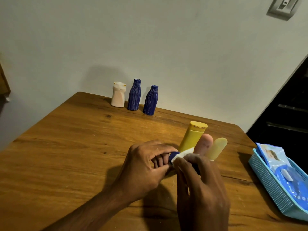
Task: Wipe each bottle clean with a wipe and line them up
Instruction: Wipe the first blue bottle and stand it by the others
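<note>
The right hand (200, 184) wraps a white wipe (183, 155) around a small dark blue bottle (174, 155), its grip closed on both. The left hand (143, 167) pinches the bottle's cap end. Just behind stand a yellow bottle (193, 137), a peach bottle (204, 144) and a pale bottle (217, 147). At the bench (66, 147) far edge, a white bottle (118, 95) and two blue striped bottles (134, 95) stand in line.

Both hands, left hand (143, 165) and right hand (200, 184), grip a blue bottle (173, 156) wrapped in a white wipe (183, 154).

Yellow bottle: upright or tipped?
Upright: the yellow bottle stands on the table, cap up, behind the hands.
</note>
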